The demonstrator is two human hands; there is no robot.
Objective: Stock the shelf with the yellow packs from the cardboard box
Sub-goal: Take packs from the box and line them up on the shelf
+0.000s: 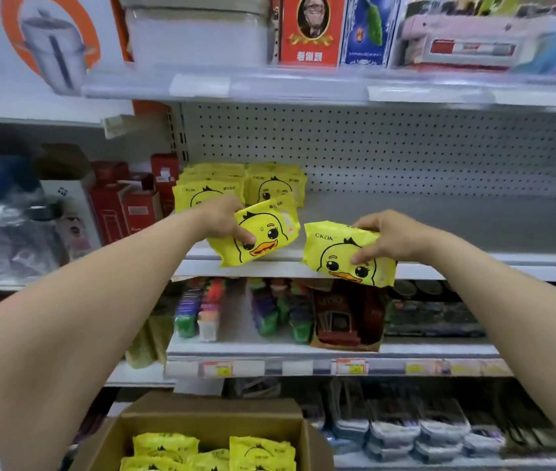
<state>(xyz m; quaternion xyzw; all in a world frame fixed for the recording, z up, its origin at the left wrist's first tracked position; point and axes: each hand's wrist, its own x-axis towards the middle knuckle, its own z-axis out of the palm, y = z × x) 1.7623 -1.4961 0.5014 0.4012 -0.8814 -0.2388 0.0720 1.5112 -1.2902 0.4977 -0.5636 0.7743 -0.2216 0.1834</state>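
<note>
My left hand [223, 220] grips a yellow pack with a duck face [266, 237], tilted, at the front of the grey middle shelf [439, 226]. My right hand [388, 237] grips a second yellow pack [334, 253] at the shelf's front edge, a little to the right. Behind my left hand, two rows of the same yellow packs [269, 181] stand upright at the left end of the shelf. Below, an open cardboard box [208, 423] holds several more yellow packs [259, 450].
A white pegboard [388, 147] backs the shelf, whose right part is bare. Red boxes [127, 202] stand in the bay to the left. Boxes fill the upper shelf [303, 83]. The lower shelves hold colourful small packs [269, 311] and dark trays [416, 433].
</note>
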